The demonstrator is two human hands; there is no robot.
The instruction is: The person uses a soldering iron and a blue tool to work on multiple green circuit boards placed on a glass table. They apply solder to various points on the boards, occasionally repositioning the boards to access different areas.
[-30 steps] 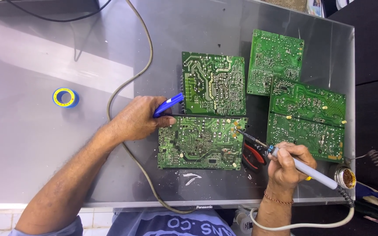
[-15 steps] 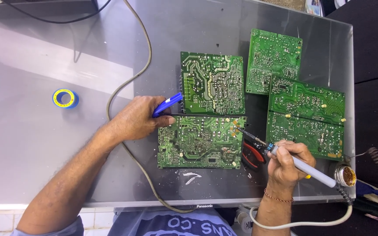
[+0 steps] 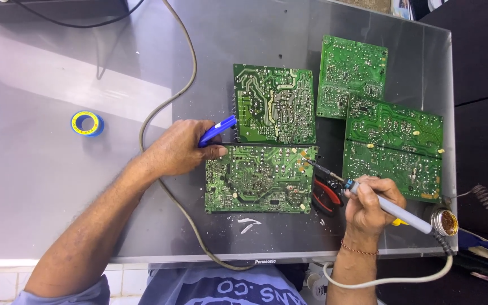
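Barely shifting since the earlier frames: right hand still gripping the soldering iron, tip at the right edge of the near circuit board. Left hand curled around a blue tool, pinning the board's left edge. Keeping that board pressed flat, tip steady. Sitting far left: a round blue-and-yellow tape roll.

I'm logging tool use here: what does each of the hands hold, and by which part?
The right hand grips a soldering iron by its grey handle; the left hand holds a blue tool by its lower end.
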